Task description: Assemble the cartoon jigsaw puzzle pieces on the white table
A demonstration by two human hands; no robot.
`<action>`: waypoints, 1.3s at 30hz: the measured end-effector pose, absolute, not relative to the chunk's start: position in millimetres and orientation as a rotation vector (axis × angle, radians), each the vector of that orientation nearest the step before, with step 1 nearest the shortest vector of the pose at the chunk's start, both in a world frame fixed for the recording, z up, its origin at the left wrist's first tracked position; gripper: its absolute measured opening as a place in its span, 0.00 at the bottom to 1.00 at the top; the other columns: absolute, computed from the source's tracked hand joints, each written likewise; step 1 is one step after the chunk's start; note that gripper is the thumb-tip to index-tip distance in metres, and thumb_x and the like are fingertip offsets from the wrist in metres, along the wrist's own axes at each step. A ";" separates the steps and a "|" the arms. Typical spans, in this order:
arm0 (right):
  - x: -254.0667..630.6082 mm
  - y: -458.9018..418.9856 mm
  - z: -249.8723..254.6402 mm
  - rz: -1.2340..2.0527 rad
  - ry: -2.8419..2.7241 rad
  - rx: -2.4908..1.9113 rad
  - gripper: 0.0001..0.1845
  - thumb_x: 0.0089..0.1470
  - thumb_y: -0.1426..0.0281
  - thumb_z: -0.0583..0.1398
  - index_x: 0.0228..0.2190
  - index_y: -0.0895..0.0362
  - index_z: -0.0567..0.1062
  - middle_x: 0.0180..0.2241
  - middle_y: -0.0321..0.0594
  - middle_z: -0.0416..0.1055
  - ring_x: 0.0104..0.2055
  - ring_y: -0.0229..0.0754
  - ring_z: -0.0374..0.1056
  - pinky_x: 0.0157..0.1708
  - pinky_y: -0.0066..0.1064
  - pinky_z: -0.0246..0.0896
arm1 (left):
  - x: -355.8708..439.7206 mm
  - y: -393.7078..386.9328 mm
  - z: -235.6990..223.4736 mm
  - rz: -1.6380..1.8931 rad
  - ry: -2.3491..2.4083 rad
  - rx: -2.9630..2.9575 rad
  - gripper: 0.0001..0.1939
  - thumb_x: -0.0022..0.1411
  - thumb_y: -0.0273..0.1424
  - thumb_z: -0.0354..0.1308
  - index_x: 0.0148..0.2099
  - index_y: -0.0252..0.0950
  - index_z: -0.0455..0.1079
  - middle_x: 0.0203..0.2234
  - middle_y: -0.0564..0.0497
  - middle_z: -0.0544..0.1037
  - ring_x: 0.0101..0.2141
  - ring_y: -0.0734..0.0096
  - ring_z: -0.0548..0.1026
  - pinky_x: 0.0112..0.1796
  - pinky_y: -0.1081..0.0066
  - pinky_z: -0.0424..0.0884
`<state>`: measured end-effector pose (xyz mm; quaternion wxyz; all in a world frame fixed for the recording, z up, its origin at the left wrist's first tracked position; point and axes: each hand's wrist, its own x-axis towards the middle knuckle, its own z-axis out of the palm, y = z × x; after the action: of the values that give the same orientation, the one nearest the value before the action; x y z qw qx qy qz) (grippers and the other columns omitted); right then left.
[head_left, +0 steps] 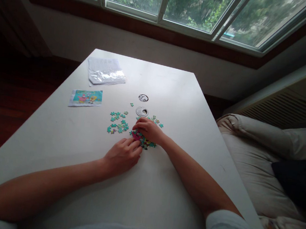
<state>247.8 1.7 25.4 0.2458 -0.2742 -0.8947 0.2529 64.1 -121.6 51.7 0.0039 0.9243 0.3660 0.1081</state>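
A heap of jigsaw puzzle pieces (152, 144) in teal, pink and yellow lies on the white table, between and under my hands. My left hand (124, 152) rests at the heap's near left edge, its fingers curled together with their tips down on the pieces. From the right, my right hand (149, 129) reaches over the heap, fingers bent and closed at the pieces. Exactly which piece each hand grips is hidden. Pink puzzle pieces (137, 135) show between the two hands. Mostly teal loose puzzle pieces (122, 124) are scattered to the left.
Beyond the hands are two round black-and-white discs (143, 98). A cartoon picture sheet (88, 98) lies left, with papers in a clear plastic sleeve (106, 71) behind it. The white table (159, 197) ends below windows. A beige sofa (248, 159) stands right.
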 end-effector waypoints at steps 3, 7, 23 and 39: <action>246.8 1.0 26.7 0.663 -2.474 -0.724 0.14 0.60 0.79 0.58 0.39 0.54 0.82 0.39 0.43 0.75 0.44 0.43 0.69 0.49 0.34 0.64 | 64.4 -121.8 52.2 0.339 1.147 2.896 0.05 0.69 0.30 0.52 0.42 0.36 0.69 0.42 0.44 0.75 0.48 0.57 0.72 0.44 0.59 0.70; 246.7 1.1 25.8 0.636 -2.476 -0.708 0.14 0.60 0.79 0.57 0.40 0.54 0.81 0.40 0.43 0.76 0.45 0.44 0.69 0.49 0.36 0.64 | 64.1 -121.9 52.1 0.344 1.149 2.903 0.05 0.69 0.29 0.52 0.42 0.36 0.69 0.41 0.44 0.75 0.47 0.57 0.72 0.43 0.59 0.69; 244.9 -1.8 25.7 0.619 -2.493 -0.704 0.12 0.63 0.76 0.57 0.36 0.54 0.81 0.40 0.42 0.73 0.44 0.43 0.68 0.48 0.34 0.62 | 64.1 -121.3 50.9 0.332 1.153 2.893 0.04 0.69 0.29 0.52 0.42 0.36 0.68 0.42 0.45 0.74 0.47 0.57 0.72 0.43 0.59 0.69; 245.4 -2.7 22.3 0.454 -2.474 -0.958 0.03 0.59 0.69 0.64 0.37 0.53 0.79 0.39 0.42 0.70 0.45 0.47 0.63 0.50 0.39 0.58 | 64.1 -121.3 49.2 0.347 1.148 2.895 0.05 0.69 0.29 0.53 0.44 0.36 0.69 0.45 0.43 0.76 0.50 0.56 0.72 0.45 0.58 0.71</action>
<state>245.4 -2.7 22.3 0.2230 -0.3469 -0.8961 0.1644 64.1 -121.3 49.2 0.0039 0.9239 0.3663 0.1108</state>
